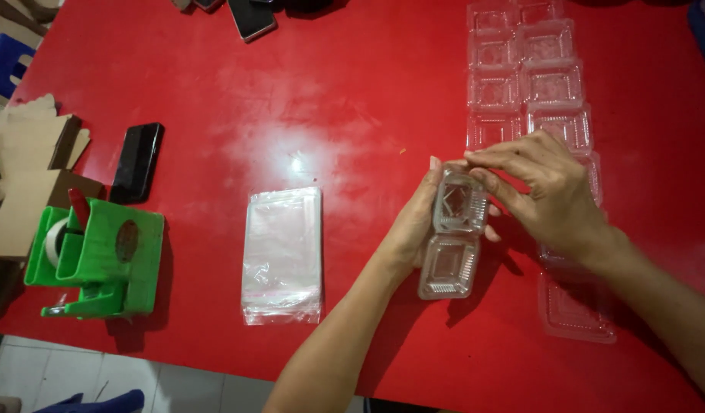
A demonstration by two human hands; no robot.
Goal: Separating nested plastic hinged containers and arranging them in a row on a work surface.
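A small clear hinged box (453,233) is held above the red counter (352,115), open, with its two halves still spread apart. The left hand (413,226) is wrapped around it from the side, and the fingers of the right hand (547,187) are pinched on the upper half's top edge. The box is made of thin see-through plastic with ribbed walls, and nothing can be made out inside it. Judging by the layout, the work looks only partly done: two rows of similar clear boxes (532,84) are lined up along the right side. A stack of clear bags (282,256) is left untouched nearby, and a green tape dispenser (96,260) and a black phone (136,162) are set at the left.
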